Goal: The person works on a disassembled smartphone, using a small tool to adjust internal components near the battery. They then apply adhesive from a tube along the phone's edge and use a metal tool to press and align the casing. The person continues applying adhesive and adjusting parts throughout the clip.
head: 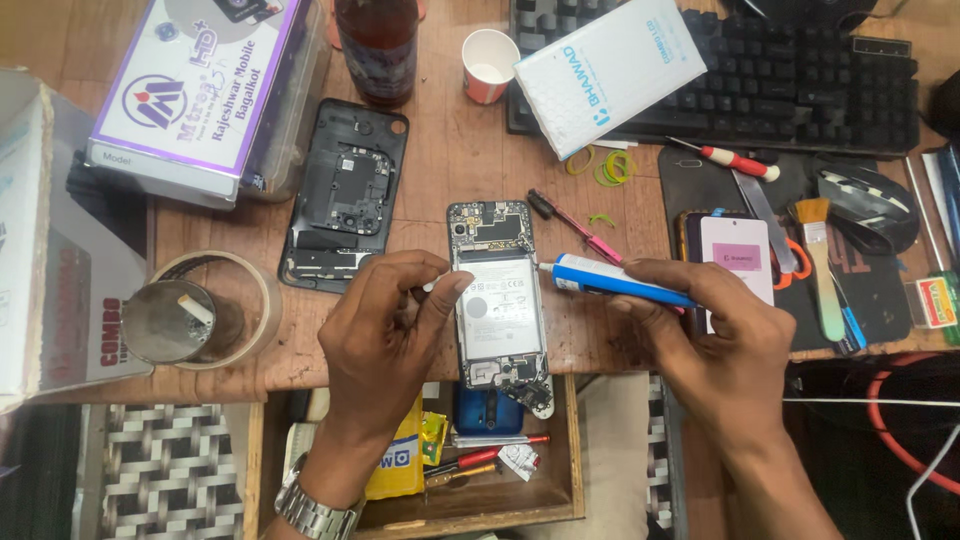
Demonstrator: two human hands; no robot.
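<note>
- So we've got an opened smartphone with its back cover off [498,295] lying flat on the scuffed wooden table [450,160], right at the front edge, circuit board and pale grey battery facing up.
- Our left hand [385,335] sits against the phone's left side, thumb and fingertips pinched shut on a small white bit at the edge, can't tell what that bit is exactly.
- Our right hand [715,340] is closed around a blue-and-white tube with a narrow white nozzle [612,281], held nearly level, nozzle tip pointing left and sitting just beside the phone's upper right edge.
- So the phone ends up between both hands, left one touching it; whether the nozzle touches it, we can't tell.
- The removed black plastic back frame [345,195] lies up and to the left, well apart from the phone.
- A thin pink-handled tool [578,228] lies at a slant just above the tube.
- Further right there's a second phone with a white and pink screen sticker [737,262] on a dark mat, plus a flat brush with pale bristles [820,265].
- A roll of clear tape [225,305] sits off to the left, and a small white paper cup [490,65] stands near the black keyboard [800,80].
- Below the table edge an open wooden drawer [565,470] holds small tools.
</note>
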